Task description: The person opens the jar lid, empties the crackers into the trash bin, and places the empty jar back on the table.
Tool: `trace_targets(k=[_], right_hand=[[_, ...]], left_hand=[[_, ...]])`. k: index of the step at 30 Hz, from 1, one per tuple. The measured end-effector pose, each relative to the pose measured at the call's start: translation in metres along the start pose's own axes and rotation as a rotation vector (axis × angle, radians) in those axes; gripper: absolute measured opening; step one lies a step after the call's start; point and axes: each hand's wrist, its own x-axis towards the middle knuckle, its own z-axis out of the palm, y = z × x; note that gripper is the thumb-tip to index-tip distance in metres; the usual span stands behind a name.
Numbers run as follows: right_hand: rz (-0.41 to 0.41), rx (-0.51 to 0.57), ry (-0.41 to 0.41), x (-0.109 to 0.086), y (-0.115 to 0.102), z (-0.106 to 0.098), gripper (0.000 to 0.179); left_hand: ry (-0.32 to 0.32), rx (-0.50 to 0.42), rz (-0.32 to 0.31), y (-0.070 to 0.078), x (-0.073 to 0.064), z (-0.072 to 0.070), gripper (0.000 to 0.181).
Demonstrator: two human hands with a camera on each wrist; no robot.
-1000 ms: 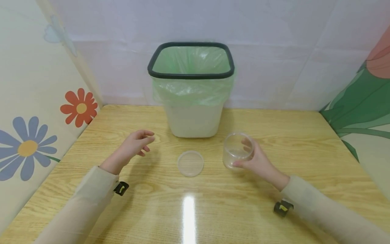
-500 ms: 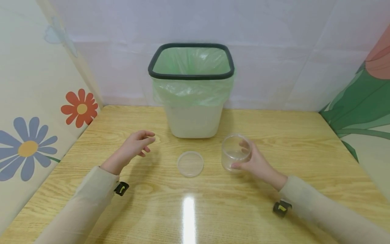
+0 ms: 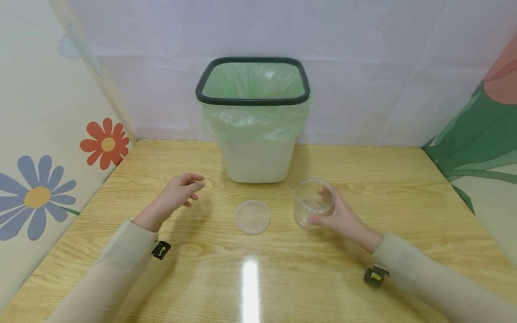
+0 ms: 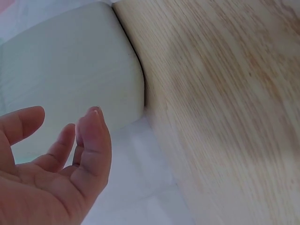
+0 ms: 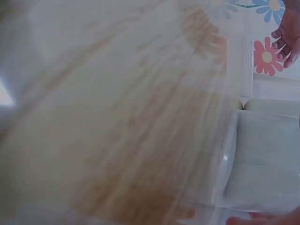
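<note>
My right hand grips a clear, round plastic jar from its right side, thumb in front and fingers behind. The jar's mouth faces up and has no lid on it. Its see-through wall fills most of the right wrist view. To its left a clear round lid lies flat on the table. My left hand hovers over the left part of the table with loosely bent fingers and nothing in them. In the left wrist view, that hand appears in front of the bin's pale side.
A pale bin with a black rim and a green liner bag stands at the back middle, just behind the lid. Wood-grain table runs underneath everything. A white cloth backdrop and flower-painted side panels border it.
The right hand has shifted the jar slightly left and toward me since a second ago, then barely moved. My left hand, the lid and the bin look unchanged.
</note>
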Motion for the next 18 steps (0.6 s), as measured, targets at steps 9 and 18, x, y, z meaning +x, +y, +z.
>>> trace_targets(k=[9, 18], right_hand=[[0.059, -0.054, 0.001, -0.002, -0.002, -0.009, 0.139], [0.029, -0.059, -0.016, -0.008, -0.001, -0.029, 0.134]], left_hand=[[0.056, 0.075, 0.009, 0.002, 0.003, 0.003, 0.052], [0.180, 0.290, 0.046, 0.002, 0.004, -0.002, 0.054]])
